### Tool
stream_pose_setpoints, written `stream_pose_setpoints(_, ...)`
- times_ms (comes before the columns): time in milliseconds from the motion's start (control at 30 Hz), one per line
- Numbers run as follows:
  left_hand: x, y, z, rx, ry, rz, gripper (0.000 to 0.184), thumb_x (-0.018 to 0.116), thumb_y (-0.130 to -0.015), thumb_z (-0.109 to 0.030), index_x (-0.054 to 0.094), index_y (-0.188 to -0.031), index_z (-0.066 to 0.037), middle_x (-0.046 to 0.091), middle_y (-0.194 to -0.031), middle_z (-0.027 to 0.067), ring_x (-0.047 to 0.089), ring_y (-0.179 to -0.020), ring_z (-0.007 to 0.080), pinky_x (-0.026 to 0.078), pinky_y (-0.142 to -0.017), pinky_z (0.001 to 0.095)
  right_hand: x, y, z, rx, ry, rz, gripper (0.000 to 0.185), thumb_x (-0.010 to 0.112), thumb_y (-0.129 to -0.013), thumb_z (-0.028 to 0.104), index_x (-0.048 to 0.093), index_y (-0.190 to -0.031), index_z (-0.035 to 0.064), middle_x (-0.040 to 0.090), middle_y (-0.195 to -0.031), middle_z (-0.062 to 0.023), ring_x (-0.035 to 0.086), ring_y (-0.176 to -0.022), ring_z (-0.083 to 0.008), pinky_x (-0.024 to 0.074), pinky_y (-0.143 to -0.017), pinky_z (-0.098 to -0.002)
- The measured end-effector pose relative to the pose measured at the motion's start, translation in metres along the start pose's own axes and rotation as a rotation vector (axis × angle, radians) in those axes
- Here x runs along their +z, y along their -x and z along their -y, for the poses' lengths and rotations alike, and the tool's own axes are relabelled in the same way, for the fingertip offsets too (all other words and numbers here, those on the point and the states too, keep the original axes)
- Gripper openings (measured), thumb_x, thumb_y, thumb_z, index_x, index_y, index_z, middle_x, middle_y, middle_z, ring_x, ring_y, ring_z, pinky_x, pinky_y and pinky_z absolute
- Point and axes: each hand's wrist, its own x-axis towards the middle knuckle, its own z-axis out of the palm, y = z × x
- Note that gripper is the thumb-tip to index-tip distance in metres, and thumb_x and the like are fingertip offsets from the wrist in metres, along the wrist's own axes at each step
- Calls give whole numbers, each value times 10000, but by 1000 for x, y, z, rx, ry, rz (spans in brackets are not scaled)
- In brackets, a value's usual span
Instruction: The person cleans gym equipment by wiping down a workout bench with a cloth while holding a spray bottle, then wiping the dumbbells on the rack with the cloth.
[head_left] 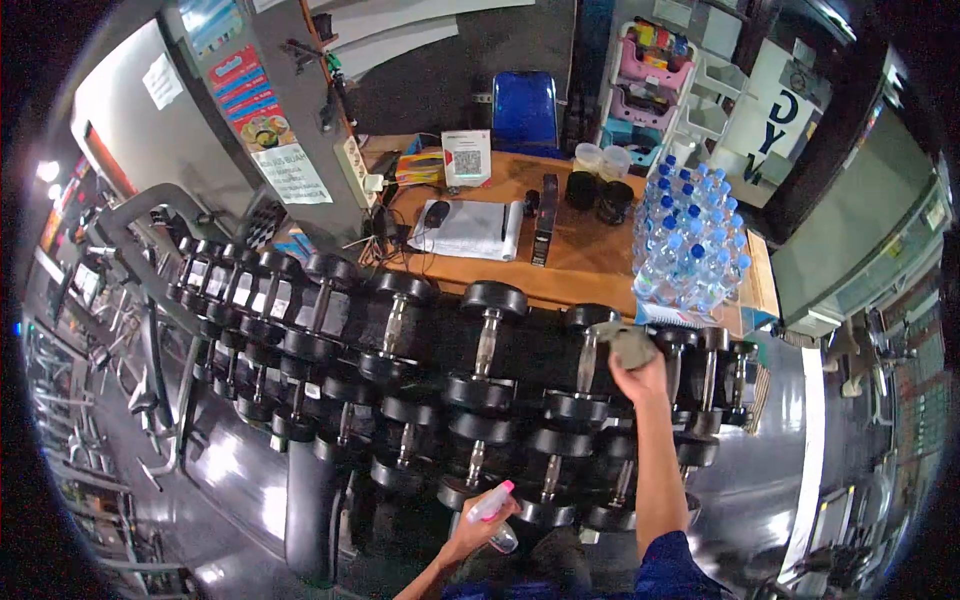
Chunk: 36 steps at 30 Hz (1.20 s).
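Note:
My left hand is closed round a spray bottle with a pink and white trigger head, low in front of the rack. In my right hand is a grey-green cloth, held at the upper row beside a black dumbbell with a metal handle. The cloth partly covers the dumbbells there; whether it touches one I cannot tell. Another dumbbell lies to the left in the same row. Below it, a lower-row dumbbell sits just above my left hand.
Behind the rack stands a wooden desk with a notebook, a QR-code stand and black jars. Several wrapped water bottles stand at its right end. A blue chair is behind; gym machines stand left.

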Motion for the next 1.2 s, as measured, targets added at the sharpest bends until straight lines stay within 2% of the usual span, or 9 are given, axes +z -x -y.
stream_pose_setpoints(133,-15,-10,-12,34,-5,54,103,649,-931,-97,638,-983,-9,665,-896,39,653,-820,122,534,-761,288,-26,54,0,-388,67,84,273,474,-1007,193,593,-1200,42,645,-1129,-98,632,-996,-233,543,-831,-341)
stream_pose_setpoints(267,-17,-30,-40,22,110,99,134,646,-928,-81,630,-1042,-12,671,-939,56,658,-774,122,542,-710,273,-46,118,-31,-379,76,2,297,452,-1012,214,578,-1239,68,639,-1210,-78,623,-1093,-244,531,-936,-369)
stream_pose_setpoints(467,7,-68,-58,-14,-30,20,158,669,-918,-136,635,-1021,-20,671,-838,14,636,-619,86,508,-555,248,-90,182,-71,-363,103,-214,314,430,-1016,272,587,-1222,94,660,-1138,-68,645,-1020,-232,542,-865,-357)
stream_pose_setpoints(500,9,-81,-38,-65,-17,37,232,678,-908,-130,639,-1099,-3,694,-942,64,655,-665,99,545,-556,255,-89,189,-71,-358,135,-241,313,429,-1017,274,587,-1219,95,662,-1128,-66,648,-1008,-230,543,-858,-355)
stream_pose_setpoints(633,33,-107,-69,38,-212,-72,197,704,-892,-177,679,-1004,-18,684,-775,31,644,-590,94,518,-501,244,-114,181,-48,-310,116,-166,330,433,-1022,289,542,-1280,114,612,-1201,-33,614,-1053,-233,522,-887,-384)
stream_pose_setpoints(667,40,-111,-77,34,-282,-111,203,655,-911,-270,661,-934,-68,639,-655,106,656,-536,223,499,-514,340,-113,177,-40,-311,125,-176,330,434,-1022,292,544,-1276,114,617,-1192,-36,616,-1049,-233,522,-887,-386)
stream_pose_setpoints(767,51,-136,-65,73,-406,-168,183,661,-874,-262,655,-892,-80,643,-691,193,648,-708,419,522,-593,445,-88,159,-17,-308,205,-209,325,443,-1018,299,545,-1257,104,638,-1128,-59,631,-1011,-236,531,-859,-398)
stream_pose_setpoints(900,70,-147,-82,77,-645,-234,189,646,-859,-248,615,-825,-65,663,-758,210,636,-757,443,515,-635,519,-93,129,14,-285,272,-166,298,477,-1002,272,535,-1227,86,640,-1095,-65,643,-975,-244,541,-807,-405)
stream_pose_setpoints(1200,98,-177,-72,169,-625,-356,190,664,-855,-234,653,-929,-60,663,-765,206,649,-752,416,521,-622,453,-101,66,34,-303,606,-60,315,552,-966,168,537,-1257,47,597,-1205,-86,582,-1111,-255,482,-923,-384)
